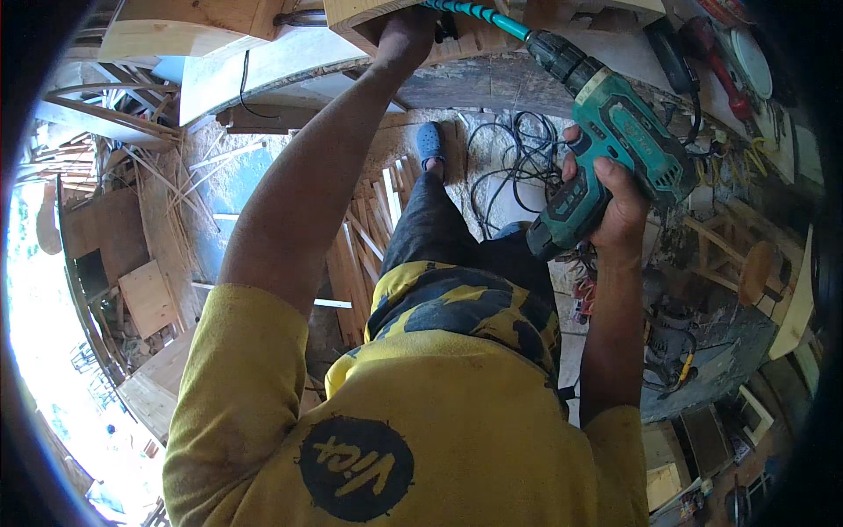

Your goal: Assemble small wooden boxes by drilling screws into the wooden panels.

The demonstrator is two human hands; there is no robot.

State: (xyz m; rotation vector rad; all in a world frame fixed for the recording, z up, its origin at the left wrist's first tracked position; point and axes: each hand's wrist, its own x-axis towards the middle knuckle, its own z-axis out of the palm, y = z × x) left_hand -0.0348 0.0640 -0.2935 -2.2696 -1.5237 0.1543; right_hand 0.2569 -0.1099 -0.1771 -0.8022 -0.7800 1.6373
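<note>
My right hand (623, 189) is wrapped round the grip of a green and black cordless drill (619, 136), with fingers near its trigger. From the drill's chuck (562, 60) a teal flexible shaft (483, 15) runs up and left toward my other hand. At the top edge, my left hand (408, 37) reaches into the opening of a pale wooden box-like piece (356, 16). Its fingers are hidden at the frame edge, so their grip does not show. The shaft's far end is out of sight too.
A workbench edge (474, 81) crosses in front of me. Black cable (518, 162) lies coiled on the floor by my feet. Wood strips (364, 246) lie on the left. To the right are a red-handled tool (727, 75) and a wooden stool (755, 272).
</note>
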